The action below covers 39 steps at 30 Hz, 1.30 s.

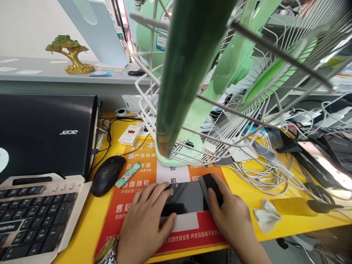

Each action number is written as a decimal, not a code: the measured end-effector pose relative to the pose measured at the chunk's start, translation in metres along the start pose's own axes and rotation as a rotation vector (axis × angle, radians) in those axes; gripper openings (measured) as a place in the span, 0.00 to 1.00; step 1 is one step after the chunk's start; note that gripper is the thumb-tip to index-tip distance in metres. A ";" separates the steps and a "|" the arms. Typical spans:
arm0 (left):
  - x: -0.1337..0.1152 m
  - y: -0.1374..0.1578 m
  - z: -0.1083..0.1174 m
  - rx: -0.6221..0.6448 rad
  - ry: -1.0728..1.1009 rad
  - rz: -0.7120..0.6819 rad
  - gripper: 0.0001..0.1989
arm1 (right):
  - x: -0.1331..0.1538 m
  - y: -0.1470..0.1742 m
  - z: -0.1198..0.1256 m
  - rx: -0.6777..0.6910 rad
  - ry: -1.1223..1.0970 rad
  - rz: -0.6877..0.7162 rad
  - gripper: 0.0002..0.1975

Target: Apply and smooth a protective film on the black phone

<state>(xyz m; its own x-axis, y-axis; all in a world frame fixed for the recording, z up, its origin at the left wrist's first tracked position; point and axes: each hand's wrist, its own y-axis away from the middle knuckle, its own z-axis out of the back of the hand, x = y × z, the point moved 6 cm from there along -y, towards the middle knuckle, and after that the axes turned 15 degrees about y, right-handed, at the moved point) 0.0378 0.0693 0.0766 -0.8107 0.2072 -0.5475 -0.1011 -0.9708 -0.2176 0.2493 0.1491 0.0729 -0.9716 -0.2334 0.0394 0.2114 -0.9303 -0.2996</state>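
Note:
A dark, glossy phone [185,198] lies flat on a red, orange and white printed mat [178,244] at the table's front. My left hand [148,216] grips its left end, fingers on the far side and thumb at the near edge; a watch [107,251] is on that wrist. In my right hand [229,209] is a black block with a grey edge strip [210,189], pinched between thumb and fingers. The block's grey edge rests on or just over the phone's right end. What exactly the block is, I cannot tell.
A white wire fan cage with green parts [181,157] looms close overhead. Left are a black mouse [107,175], green packet [128,175], keyboard [35,216], Acer laptop [46,132] and cigarette box [131,135]. Right are white cables [255,178], crumpled tissue [266,216] and a yellow-handled tool [294,206].

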 end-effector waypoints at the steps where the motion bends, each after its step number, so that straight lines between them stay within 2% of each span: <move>1: 0.000 0.000 0.000 0.002 -0.002 -0.003 0.20 | 0.001 0.000 0.000 -0.002 0.003 -0.003 0.25; 9: -0.001 -0.001 0.000 -0.003 -0.013 -0.019 0.19 | 0.009 0.003 0.000 -0.041 -0.026 -0.030 0.24; 13: 0.000 -0.001 -0.001 -0.001 -0.016 -0.020 0.19 | 0.007 0.003 0.000 -0.012 -0.098 -0.064 0.26; 17: -0.001 0.000 0.000 -0.005 -0.023 -0.036 0.19 | -0.010 0.003 -0.002 0.066 -0.309 -0.200 0.27; 24: -0.008 -0.002 0.005 -0.052 -0.129 -0.160 0.18 | -0.029 0.005 0.003 -0.078 -0.513 -0.400 0.28; 27: -0.013 -0.005 0.011 -0.101 -0.181 -0.235 0.15 | -0.032 0.009 0.001 -0.115 -0.678 -0.487 0.30; 31: -0.020 -0.009 0.031 -0.240 -0.125 -0.269 0.12 | -0.036 0.013 -0.007 -0.070 -0.839 -0.548 0.30; 33: -0.023 -0.010 0.042 -0.320 -0.036 -0.250 0.11 | -0.038 0.014 -0.009 -0.059 -0.878 -0.563 0.30; 35: -0.019 -0.013 0.046 -0.342 0.071 -0.167 0.13 | -0.040 0.016 -0.010 -0.061 -0.884 -0.571 0.30; 39: -0.002 -0.024 0.028 -0.209 0.152 0.062 0.16 | -0.039 0.016 -0.012 -0.075 -0.898 -0.545 0.30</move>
<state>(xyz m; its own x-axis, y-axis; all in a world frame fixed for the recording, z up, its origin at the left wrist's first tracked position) 0.0256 0.0887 0.1058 -0.7142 0.1793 -0.6766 0.0798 -0.9395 -0.3332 0.2890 0.1466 0.0555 -0.4905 0.0594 0.8694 -0.2674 -0.9598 -0.0853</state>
